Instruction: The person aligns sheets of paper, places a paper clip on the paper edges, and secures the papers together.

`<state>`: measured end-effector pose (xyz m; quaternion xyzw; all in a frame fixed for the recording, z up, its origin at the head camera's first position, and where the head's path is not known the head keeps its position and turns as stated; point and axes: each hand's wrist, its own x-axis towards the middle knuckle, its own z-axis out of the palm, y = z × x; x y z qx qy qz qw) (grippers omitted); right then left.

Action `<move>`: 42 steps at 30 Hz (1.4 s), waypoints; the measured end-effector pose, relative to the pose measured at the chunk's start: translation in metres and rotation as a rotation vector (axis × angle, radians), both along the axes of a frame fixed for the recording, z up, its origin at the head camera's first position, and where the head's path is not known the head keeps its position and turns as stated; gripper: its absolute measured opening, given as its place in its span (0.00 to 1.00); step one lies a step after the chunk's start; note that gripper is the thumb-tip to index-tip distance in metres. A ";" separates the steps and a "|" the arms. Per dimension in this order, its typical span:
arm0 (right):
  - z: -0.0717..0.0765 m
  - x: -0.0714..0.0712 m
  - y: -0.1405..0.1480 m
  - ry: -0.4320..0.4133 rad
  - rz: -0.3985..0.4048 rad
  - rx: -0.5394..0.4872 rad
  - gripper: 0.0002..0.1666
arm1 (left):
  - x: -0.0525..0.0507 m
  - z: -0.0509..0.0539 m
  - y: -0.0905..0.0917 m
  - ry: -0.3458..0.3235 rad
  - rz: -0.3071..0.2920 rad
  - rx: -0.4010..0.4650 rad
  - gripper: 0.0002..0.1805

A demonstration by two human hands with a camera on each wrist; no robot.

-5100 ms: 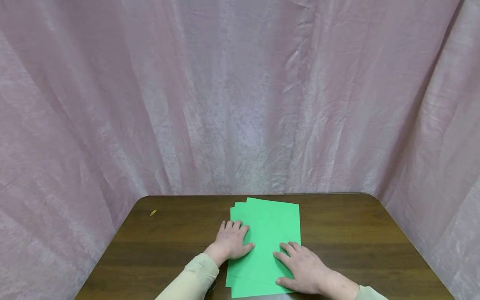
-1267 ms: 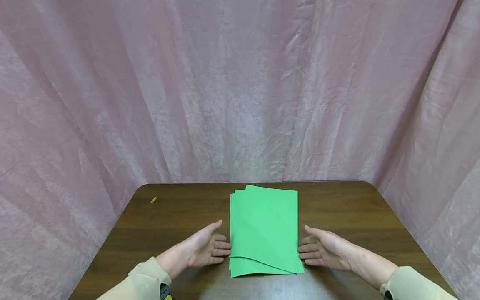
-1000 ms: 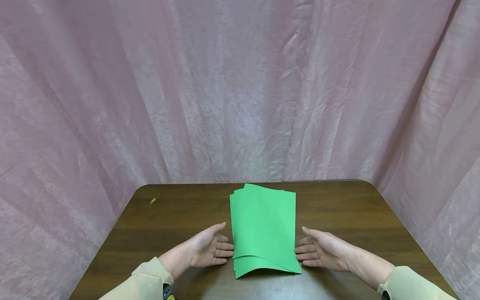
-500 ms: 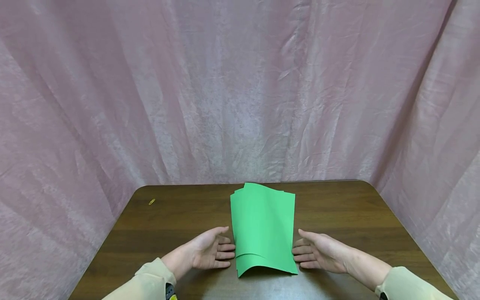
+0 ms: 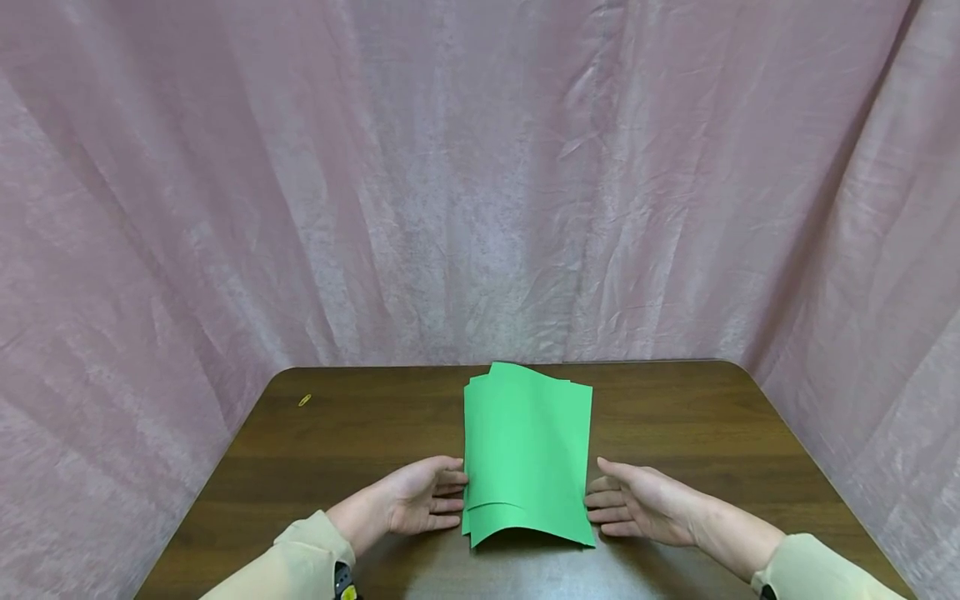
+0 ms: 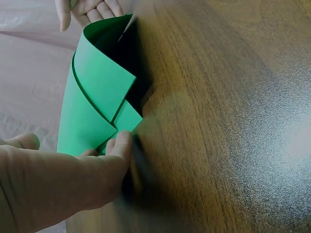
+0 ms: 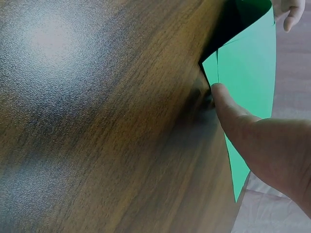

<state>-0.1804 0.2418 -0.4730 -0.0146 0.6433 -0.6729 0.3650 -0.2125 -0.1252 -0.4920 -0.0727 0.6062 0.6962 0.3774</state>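
Several green paper sheets (image 5: 528, 454) lie in an uneven stack near the front of the table, bowed upward in the middle so the near edge arches off the wood. At the stack's left edge my left hand (image 5: 420, 496) stands on its side, palm facing inward, fingertips against the paper. My right hand (image 5: 648, 504) mirrors it, its extended fingers touching the right edge. In the left wrist view the sheets (image 6: 97, 82) show offset corners beside my fingers. The right wrist view has a fingertip against the paper edge (image 7: 243, 73), and a dark hollow under the arch.
A yellow paper clip (image 5: 304, 400) lies at the far left of the brown wooden table (image 5: 675, 417). Pink curtains (image 5: 480, 183) hang behind the table and along both sides.
Earlier both hands lay flat on the sheets; they moved to the side edges and came inward. The stack has narrowed and bowed up, and the sheets' left edges have shifted slightly.
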 end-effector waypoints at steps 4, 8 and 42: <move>0.001 0.001 0.001 0.004 0.004 0.000 0.52 | -0.001 0.003 0.000 0.001 -0.002 0.029 0.41; 0.001 0.001 0.001 0.006 0.005 0.001 0.51 | -0.002 0.006 0.001 0.026 -0.026 0.041 0.40; -0.002 0.005 0.000 0.013 0.008 -0.018 0.51 | 0.004 -0.004 0.035 0.127 0.154 0.095 0.30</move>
